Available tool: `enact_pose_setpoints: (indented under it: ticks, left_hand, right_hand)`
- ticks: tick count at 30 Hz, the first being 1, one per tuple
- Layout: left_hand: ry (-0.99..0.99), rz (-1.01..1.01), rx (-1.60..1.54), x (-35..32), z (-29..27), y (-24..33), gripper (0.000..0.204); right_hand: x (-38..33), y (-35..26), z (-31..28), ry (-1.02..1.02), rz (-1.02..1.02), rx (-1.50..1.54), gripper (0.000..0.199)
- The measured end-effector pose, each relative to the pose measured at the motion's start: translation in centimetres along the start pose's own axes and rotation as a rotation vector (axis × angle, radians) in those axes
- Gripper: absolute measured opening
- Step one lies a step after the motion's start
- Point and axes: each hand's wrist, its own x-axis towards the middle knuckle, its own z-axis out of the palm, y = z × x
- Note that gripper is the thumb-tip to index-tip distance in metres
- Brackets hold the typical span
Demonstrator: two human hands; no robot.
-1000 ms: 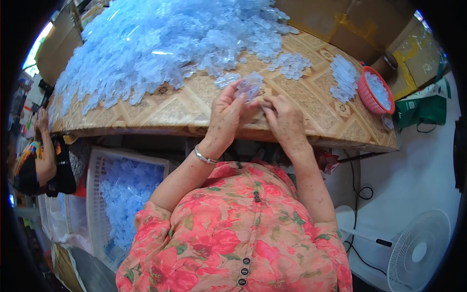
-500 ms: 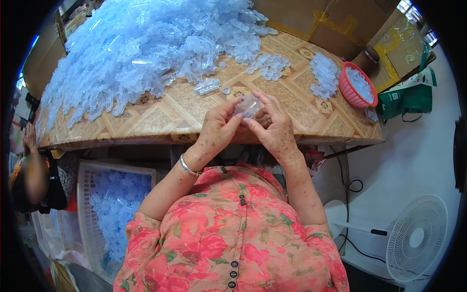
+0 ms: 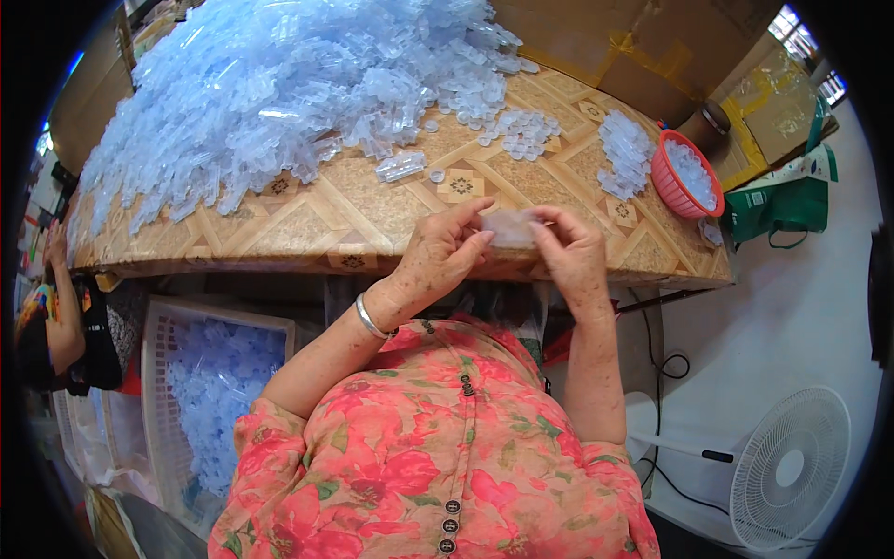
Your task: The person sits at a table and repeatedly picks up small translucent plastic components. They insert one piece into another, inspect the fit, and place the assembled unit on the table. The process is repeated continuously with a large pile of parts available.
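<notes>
Translucent pale-blue plastic piece [image 3: 508, 228], small and flat, one of it, pinched between two hands just above the near edge of the bench [image 3: 354, 224]. Left hand [image 3: 445, 253] grasping its left end with thumb and curled fingers; right hand [image 3: 570, 250] grasping its right end the same way. One silver metal bangle [image 3: 370, 319] around the left wrist.

Brown patterned bench top, one, with a huge heap of pale-blue clear plastic parts [image 3: 279, 84] across its far left, too many to count. Near the heap's right edge, one loose clear plastic tube [image 3: 400, 167] and a scatter of small round clear caps [image 3: 521, 132], uncountable at this size. Farther right, one smaller pile of clear plastic bits [image 3: 626, 151], just beside one round red plastic basket [image 3: 686, 174] holding more clear bits at the bench's right end.

Under the bench on the left, one white slatted plastic crate [image 3: 158, 373] filled with pale-blue parts. On the floor at near right, one white electric fan [image 3: 790, 468] with a black cable [image 3: 663, 363] trailing toward it. One green cloth bag [image 3: 773, 210] right of the basket, and several brown cardboard boxes [image 3: 633, 47] at far right. Another person's arm [image 3: 58, 317] at the left rim. Red floral short-sleeved blouse [image 3: 419, 466] filling the near middle, four dark buttons visible down its front.
</notes>
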Motion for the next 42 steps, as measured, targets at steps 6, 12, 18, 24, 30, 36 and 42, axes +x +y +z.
enact_pose_setpoints:
  ticks: [6,12,18,24,30,36,42]
  left_hand:
    - [0.178,0.353,0.531,-0.1,-1.6,0.4,0.043]
    - [0.341,0.291,0.908,-0.1,-5.4,0.4,0.057]
    - [0.297,0.268,1.071,-0.6,-7.6,-0.8,0.055]
    - [0.238,0.203,0.872,-1.4,-7.9,-0.4,0.048]
    - [0.345,0.297,0.964,1.6,-8.3,-0.9,0.04]
    - [0.187,0.127,1.08,4.0,-8.9,-1.0,0.035]
    - [0.307,0.172,1.024,3.7,-8.7,-1.3,0.039]
  right_hand:
    - [6.3,6.2,-8.5,0.386,0.011,-0.078,0.017]
    - [10.6,9.9,-15.3,0.472,-0.026,-0.569,0.031]
    - [6.9,5.9,-9.7,0.597,-0.425,-0.758,0.028]
    - [3.3,-0.1,2.7,0.113,-0.374,-0.422,0.03]
    - [5.1,-1.5,9.1,-0.059,-0.639,-0.549,0.028]
    - [5.8,0.0,8.5,-0.092,-0.636,-0.674,0.026]
    - [5.4,0.5,6.9,-0.035,-0.591,-0.672,0.031]
